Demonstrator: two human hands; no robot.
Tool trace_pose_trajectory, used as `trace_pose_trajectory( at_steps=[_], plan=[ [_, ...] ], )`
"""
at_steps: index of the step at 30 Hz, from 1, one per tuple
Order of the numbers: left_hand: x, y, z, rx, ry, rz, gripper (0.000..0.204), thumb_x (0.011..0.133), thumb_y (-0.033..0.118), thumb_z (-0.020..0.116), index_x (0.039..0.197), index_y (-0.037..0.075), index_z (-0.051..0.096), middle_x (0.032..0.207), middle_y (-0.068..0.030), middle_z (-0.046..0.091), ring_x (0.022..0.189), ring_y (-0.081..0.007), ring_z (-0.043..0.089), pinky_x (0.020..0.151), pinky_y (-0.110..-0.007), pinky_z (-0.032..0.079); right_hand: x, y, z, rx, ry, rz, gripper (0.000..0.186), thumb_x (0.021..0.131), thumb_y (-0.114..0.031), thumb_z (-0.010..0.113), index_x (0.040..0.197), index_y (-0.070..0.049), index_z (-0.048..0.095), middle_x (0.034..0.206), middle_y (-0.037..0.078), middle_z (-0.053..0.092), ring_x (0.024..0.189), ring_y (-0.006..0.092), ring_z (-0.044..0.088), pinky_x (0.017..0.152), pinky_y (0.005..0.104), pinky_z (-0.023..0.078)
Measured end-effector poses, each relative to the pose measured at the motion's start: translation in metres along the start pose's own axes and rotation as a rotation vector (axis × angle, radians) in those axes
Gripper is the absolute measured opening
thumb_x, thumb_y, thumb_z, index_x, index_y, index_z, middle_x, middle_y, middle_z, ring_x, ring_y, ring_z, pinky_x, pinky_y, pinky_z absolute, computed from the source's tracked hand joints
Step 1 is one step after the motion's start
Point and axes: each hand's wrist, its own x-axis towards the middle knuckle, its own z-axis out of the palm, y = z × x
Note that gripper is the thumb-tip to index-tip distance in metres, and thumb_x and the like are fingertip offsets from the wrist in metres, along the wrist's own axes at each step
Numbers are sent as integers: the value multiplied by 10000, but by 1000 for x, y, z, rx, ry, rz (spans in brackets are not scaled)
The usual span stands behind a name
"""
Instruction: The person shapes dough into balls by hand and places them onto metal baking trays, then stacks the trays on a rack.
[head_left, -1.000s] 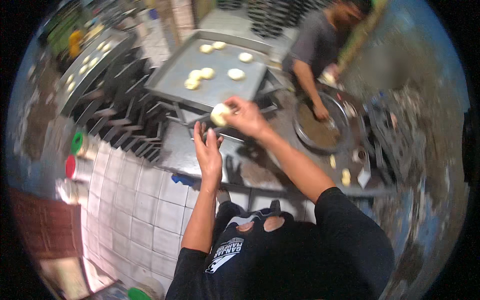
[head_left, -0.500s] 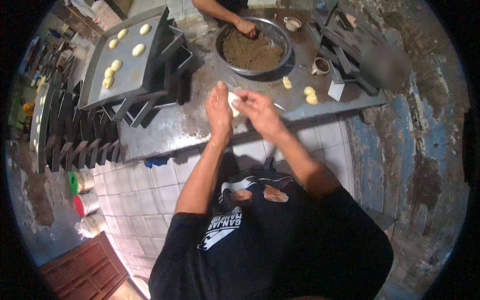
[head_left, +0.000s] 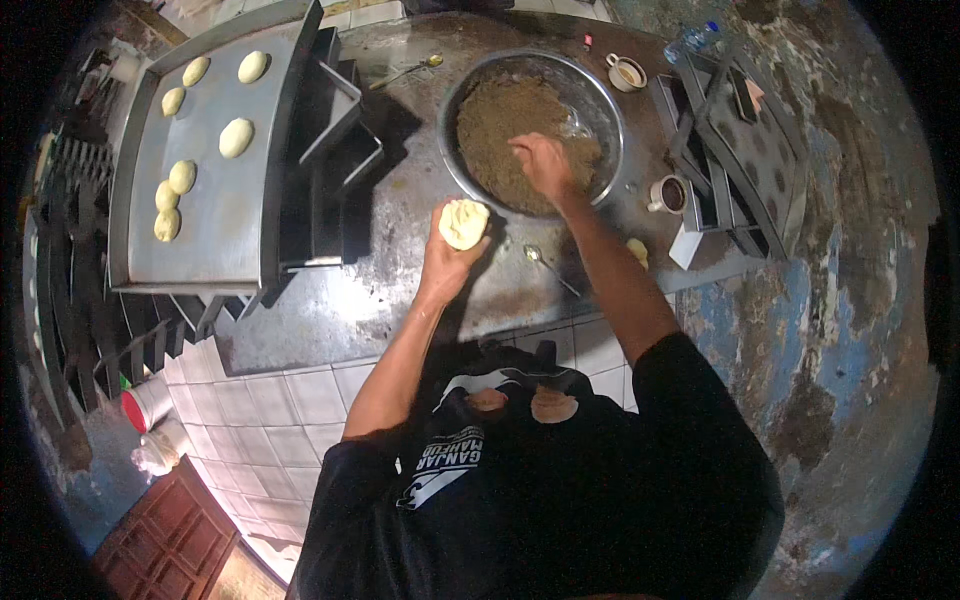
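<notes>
My left hand (head_left: 443,268) is closed around a pale yellow piece of dough (head_left: 463,225), holding it up over the near side of the table. The dough looks flattened, its face turned upward. My right hand (head_left: 543,165) is inside a wide metal bowl (head_left: 617,125), against the brown crumbly filling (head_left: 510,110) there. Its fingers are curled together, and whatever lies between them is hidden. Below the bowl lies a spoon (head_left: 552,268) with something pale on its head. Beside my right forearm a small lump of dough (head_left: 638,252) shows in part.
At left, a metal tray (head_left: 215,245) with several dough balls (head_left: 236,138) rests on stacked dark trays (head_left: 325,180). To the bowl's right stand two cups, one with dark liquid (head_left: 668,194), one paler (head_left: 626,73). Beyond them are more dark trays (head_left: 755,150) and a plastic bottle (head_left: 692,42).
My hands were together on the dough; now they are apart, the left keeping the dough and the right reaching into the bowl. Another person's hand has left the bowl. The view has shifted.
</notes>
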Motion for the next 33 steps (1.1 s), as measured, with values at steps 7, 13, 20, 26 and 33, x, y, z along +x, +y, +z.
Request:
trace_pose_trajectory(
  at_steps=[7, 13, 20, 26, 33],
  plan=[
    [87, 11, -10, 89, 18, 69, 624, 816, 51, 800, 1336, 39, 454, 1167, -76, 650, 1097, -153, 617, 947, -309, 496, 28, 86, 100, 173, -82, 199, 272, 991, -257, 594, 1149, -48, 667, 1000, 87, 684, 898, 219, 656, 818, 383, 519],
    [101, 10, -8, 109, -14, 7, 527, 825, 73, 805, 1259, 22, 512, 1118, -81, 688, 1051, -141, 642, 934, -301, 503, 13, 116, 72, 726, -368, 419, 301, 973, -281, 618, 1127, -25, 659, 993, 69, 682, 916, 141, 648, 819, 325, 528],
    [96, 24, -1, 456, 91, 232, 511, 793, 119, 832, 1193, 44, 523, 1053, -178, 705, 1015, -318, 696, 827, -382, 537, 29, -48, -62, 1145, -267, 726, 388, 901, -111, 659, 1250, 27, 562, 1310, 189, 612, 1091, 234, 673, 975, 385, 527],
    [73, 34, 68, 483, 81, 157, 471, 788, 90, 804, 1119, 22, 476, 974, -234, 704, 956, -440, 690, 748, -472, 546, -53, -146, -88, 91, -203, 160, 548, 967, -141, 639, 1410, 44, 376, 1157, 164, 643, 1072, 210, 649, 917, 326, 534],
    [-2, 23, 170, 208, -405, 397, 569, 773, 136, 846, 1207, 44, 490, 1103, -183, 691, 1042, -320, 695, 857, -393, 539, -158, -89, -182, 816, 208, 724, 573, 905, -43, 699, 1392, 40, 410, 1022, 96, 673, 898, 142, 643, 815, 281, 529]
  ],
)
